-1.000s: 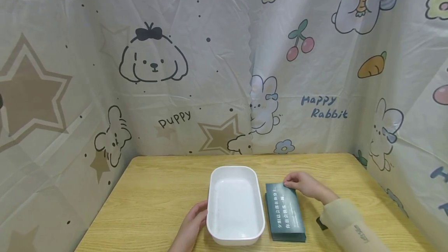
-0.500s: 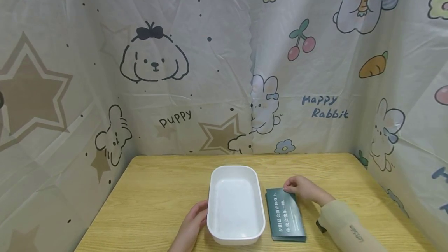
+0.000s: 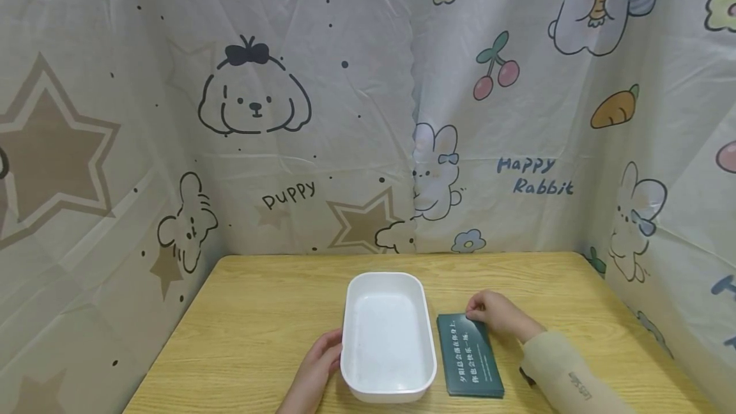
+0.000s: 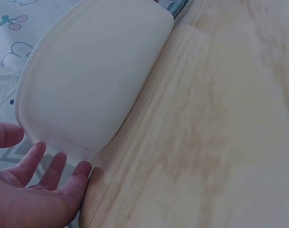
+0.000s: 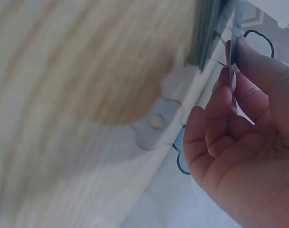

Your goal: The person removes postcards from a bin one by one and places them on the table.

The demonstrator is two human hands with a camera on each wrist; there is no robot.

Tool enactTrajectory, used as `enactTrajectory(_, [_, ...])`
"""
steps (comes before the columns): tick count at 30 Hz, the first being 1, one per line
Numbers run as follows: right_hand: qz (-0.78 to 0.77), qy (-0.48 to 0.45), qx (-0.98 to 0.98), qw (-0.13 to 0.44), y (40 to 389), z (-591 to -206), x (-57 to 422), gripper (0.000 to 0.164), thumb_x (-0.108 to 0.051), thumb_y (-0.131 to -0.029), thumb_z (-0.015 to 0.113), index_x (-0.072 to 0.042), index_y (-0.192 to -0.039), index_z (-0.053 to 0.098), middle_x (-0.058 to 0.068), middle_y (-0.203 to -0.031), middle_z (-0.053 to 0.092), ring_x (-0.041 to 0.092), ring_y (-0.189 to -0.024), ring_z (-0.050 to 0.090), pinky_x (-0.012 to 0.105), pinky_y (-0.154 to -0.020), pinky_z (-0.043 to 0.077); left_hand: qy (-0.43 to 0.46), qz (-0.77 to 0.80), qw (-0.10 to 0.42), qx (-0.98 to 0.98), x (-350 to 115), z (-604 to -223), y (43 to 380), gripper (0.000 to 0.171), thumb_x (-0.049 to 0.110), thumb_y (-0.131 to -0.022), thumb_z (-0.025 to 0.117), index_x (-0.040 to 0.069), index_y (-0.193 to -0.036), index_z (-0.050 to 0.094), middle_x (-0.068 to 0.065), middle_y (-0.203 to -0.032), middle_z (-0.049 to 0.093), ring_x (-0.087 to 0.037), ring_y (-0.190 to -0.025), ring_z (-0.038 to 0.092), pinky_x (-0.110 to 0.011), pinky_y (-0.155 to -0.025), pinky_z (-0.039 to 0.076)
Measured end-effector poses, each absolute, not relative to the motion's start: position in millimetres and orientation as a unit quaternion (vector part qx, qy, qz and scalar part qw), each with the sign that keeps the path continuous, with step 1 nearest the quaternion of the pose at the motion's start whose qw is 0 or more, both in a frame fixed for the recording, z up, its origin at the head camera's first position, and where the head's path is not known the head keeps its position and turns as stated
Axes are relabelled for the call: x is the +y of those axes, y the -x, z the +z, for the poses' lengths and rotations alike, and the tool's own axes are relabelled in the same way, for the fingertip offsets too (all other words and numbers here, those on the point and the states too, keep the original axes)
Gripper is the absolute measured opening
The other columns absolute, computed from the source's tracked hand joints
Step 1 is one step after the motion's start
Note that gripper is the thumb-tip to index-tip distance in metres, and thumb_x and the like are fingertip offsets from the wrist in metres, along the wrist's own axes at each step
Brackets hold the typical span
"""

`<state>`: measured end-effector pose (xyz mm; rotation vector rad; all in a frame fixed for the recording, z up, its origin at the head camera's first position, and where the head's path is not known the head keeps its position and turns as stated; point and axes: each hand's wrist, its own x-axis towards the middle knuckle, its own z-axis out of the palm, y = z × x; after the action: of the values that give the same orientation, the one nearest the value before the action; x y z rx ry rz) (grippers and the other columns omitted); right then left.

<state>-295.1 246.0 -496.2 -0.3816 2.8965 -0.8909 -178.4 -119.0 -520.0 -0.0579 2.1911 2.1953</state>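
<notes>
An oblong white plastic container (image 3: 388, 331) stands on the table. My left hand (image 3: 319, 360) rests against its left side, and in the left wrist view the fingertips (image 4: 82, 167) touch the outer wall. Right of the container lies a stack of dark teal printed cards (image 3: 470, 356) with white writing. At the far right corner of the stack my right hand (image 3: 500, 312) pinches the top card. The right wrist view shows this thin card (image 5: 237, 33) edge-on between thumb and fingers, a little apart from the stack (image 5: 206, 35) beneath.
The wooden table (image 3: 270, 312) is enclosed at the back and sides by a cartoon-printed curtain (image 3: 345, 114). A small dark piece (image 3: 526, 375) shows beside the right sleeve (image 3: 566, 366).
My right hand has come slightly nearer with the top card, which was shifted toward the back and now lines up with the stack. My left hand and the container stay put.
</notes>
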Motion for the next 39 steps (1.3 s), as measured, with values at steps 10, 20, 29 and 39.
enactTrajectory(10, [-0.269,0.136,0.953,0.023,295.0,-499.0,242.7,0.007,-0.012,-0.084,0.068,-0.014,-0.077,0.066,-0.002,-0.073,0.059,0.013,-0.070,0.050,0.036,-0.070,0.049,0.018,0.707,0.017,0.707,-119.4,-519.8,178.4,0.047,0.021,-0.098,0.046,-0.007,-0.136,0.043,-0.030,-0.139,0.046,-0.033,-0.120,0.049,-0.051,-0.104,0.042])
enactTrajectory(20, [-0.262,0.139,0.955,0.017,295.0,-501.1,240.6,0.008,-0.012,-0.084,0.069,-0.014,-0.076,0.066,-0.003,-0.071,0.059,0.012,-0.068,0.050,0.035,-0.068,0.050,0.008,0.707,0.012,0.707,-118.9,-519.2,179.3,0.046,0.019,-0.098,0.046,-0.009,-0.134,0.044,-0.031,-0.137,0.047,-0.033,-0.118,0.051,-0.050,-0.102,0.044])
enactTrajectory(29, [-0.259,0.131,0.957,0.016,290.7,-499.3,238.0,0.008,-0.010,-0.084,0.068,-0.013,-0.077,0.066,-0.002,-0.071,0.060,0.013,-0.068,0.051,0.034,-0.067,0.051,0.000,0.712,0.009,0.702,-119.6,-519.9,178.8,0.046,0.019,-0.097,0.047,-0.009,-0.134,0.044,-0.031,-0.137,0.047,-0.032,-0.118,0.051,-0.049,-0.102,0.044])
enactTrajectory(39, [-0.246,0.127,0.961,0.017,291.6,-500.1,236.9,0.008,-0.011,-0.084,0.069,-0.014,-0.077,0.066,-0.002,-0.071,0.059,0.013,-0.068,0.051,0.034,-0.067,0.051,0.002,0.710,0.013,0.704,-120.2,-519.8,178.6,0.047,0.022,-0.098,0.048,-0.008,-0.134,0.044,-0.030,-0.138,0.047,-0.031,-0.118,0.051,-0.048,-0.103,0.044])
